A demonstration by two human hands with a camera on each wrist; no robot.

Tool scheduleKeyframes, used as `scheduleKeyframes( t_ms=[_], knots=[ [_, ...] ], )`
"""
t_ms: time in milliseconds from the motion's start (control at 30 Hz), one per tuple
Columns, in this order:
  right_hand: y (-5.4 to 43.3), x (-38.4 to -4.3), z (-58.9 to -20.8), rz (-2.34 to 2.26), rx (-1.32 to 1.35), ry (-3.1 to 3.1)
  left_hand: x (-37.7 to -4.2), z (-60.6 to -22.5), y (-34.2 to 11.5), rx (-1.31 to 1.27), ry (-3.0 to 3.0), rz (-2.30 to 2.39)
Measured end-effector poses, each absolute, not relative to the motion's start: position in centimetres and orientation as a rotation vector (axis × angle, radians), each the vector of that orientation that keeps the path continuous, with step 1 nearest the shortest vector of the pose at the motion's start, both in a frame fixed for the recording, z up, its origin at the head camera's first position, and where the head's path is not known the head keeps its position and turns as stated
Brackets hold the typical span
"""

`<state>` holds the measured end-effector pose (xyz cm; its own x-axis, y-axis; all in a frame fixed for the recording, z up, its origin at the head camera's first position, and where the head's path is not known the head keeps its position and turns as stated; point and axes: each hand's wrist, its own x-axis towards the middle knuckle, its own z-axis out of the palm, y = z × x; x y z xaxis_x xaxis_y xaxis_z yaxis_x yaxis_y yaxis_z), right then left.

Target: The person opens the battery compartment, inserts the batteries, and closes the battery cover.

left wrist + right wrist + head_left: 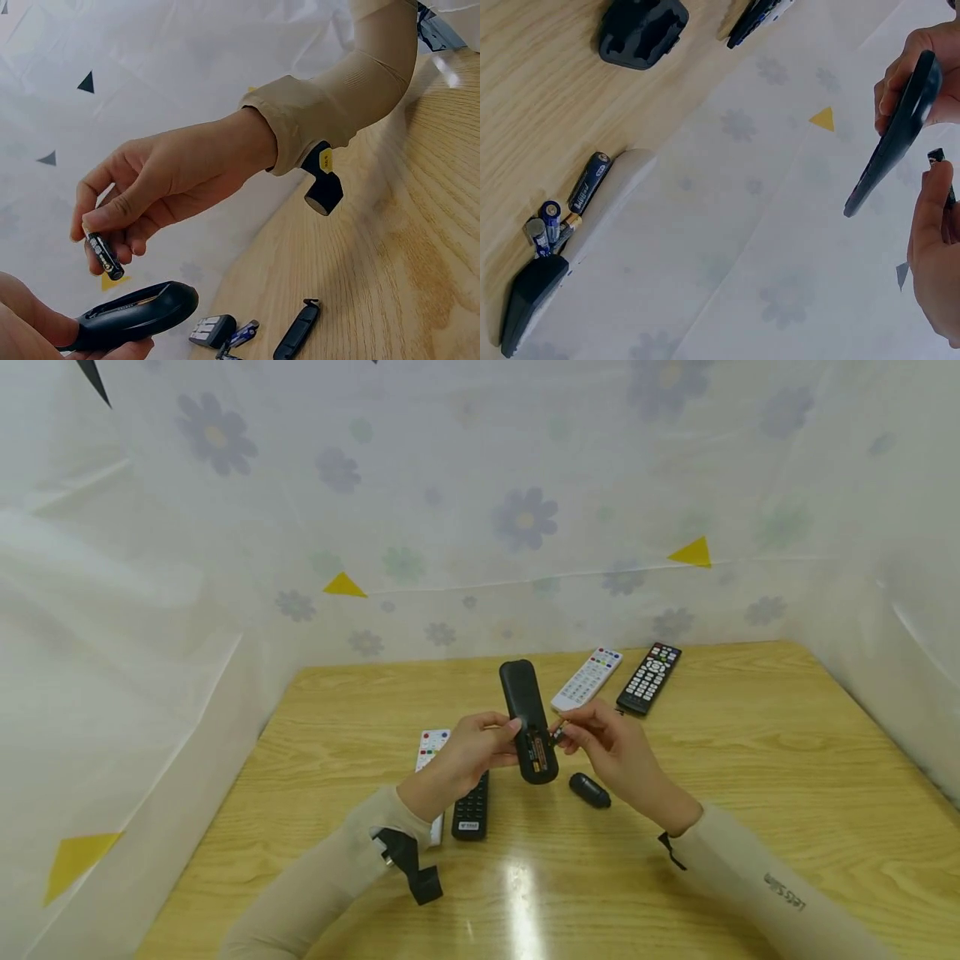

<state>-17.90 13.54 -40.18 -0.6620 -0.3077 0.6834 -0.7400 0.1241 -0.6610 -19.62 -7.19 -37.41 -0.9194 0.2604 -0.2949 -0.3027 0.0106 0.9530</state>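
My left hand (474, 752) holds a black remote control (525, 702) above the table, its back turned up. The battery compartment near its lower end is uncovered, and one battery (539, 752) lies inside. Between thumb and fingers, my right hand (611, 756) pinches another battery (103, 256), close to the compartment's right edge. In the left wrist view this battery points down toward the remote, apart from it. A small black battery cover (589, 790) lies on the table below my right hand.
A white remote (587, 679) and a black one with white keys (649, 678) lie at the back right, with several loose batteries (589, 182) nearby. Under my left forearm lie a white remote (432, 743) and a black remote (471, 810). A flower-patterned sheet (450, 510) stands behind the table.
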Motion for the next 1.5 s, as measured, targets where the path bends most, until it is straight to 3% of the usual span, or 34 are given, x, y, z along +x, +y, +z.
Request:
scheduleKeyframes(
  t_ms=[667, 1000, 1333, 1500],
  knots=[
    [12.9, -17.9, -40.6, 1.141, 1.055, -2.078, -19.2, -37.2, -7.1, -0.009, 1.882, 1.957],
    [13.6, -17.9, -41.1, 0.647, 1.226, -2.115, -19.1, -36.9, -7.4, 0.032, 1.909, 1.957],
    [13.8, -18.3, -41.6, 0.557, 1.231, -2.068, -19.1, -36.8, -7.4, 0.042, 1.939, 1.941],
    [14.6, -18.3, -41.6, 0.785, 1.155, -2.241, -19.6, -37.0, -7.4, 0.005, 1.930, 1.949]
  ],
)
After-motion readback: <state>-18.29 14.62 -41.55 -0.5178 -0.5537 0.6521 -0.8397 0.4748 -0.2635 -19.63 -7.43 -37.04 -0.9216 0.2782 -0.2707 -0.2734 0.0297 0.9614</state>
